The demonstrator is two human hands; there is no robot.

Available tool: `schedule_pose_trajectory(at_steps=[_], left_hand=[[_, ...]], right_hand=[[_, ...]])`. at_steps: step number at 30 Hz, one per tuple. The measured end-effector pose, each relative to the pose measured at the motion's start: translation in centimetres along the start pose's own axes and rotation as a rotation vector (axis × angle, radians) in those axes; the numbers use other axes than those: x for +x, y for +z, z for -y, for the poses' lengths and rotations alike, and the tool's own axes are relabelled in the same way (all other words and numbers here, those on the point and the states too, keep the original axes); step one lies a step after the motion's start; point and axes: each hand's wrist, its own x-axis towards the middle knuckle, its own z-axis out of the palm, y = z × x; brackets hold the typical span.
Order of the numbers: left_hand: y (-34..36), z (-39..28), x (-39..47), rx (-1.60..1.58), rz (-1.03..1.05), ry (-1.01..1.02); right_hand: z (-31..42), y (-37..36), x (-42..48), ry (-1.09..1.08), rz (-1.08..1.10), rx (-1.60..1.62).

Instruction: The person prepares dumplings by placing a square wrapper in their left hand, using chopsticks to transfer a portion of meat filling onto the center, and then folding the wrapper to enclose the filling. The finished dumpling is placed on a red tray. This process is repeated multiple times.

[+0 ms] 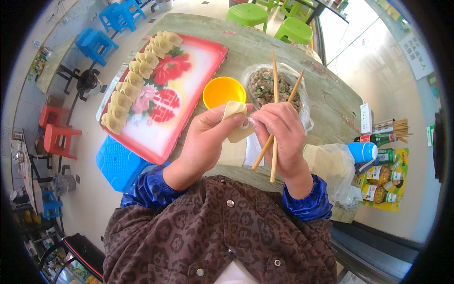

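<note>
My left hand grips a pale dough wrapper, partly folded over at the top. Two wooden chopsticks are held crossed in my right hand, whose fingertips are at the wrapper's right side. Any filling inside the wrapper is hidden. Just beyond my hands stand a yellow bowl and a clear plastic bag of minced filling with green bits. On the left, a red-rimmed floral tray bears a row of folded dumplings along its left side.
More flat wrappers lie on the table below my hands. Near the right edge are a plastic bag of pale sheets, a power strip, a blue cup and bottles. A blue stool stands beside the tray.
</note>
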Motion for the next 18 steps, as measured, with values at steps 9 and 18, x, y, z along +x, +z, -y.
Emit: schedule_pose_trajectory(at_steps=[9, 18], left_hand=[[0.4, -0.4, -0.3, 0.018, 0.004, 0.033], [-0.4, -1.1, -0.1, 0.319, 0.015, -0.01]], right_hand=[[0.1, -0.5, 0.7, -0.048, 0.027, -0.022], [-0.2, -0.4, 0.5, -0.105, 0.071, -0.029]])
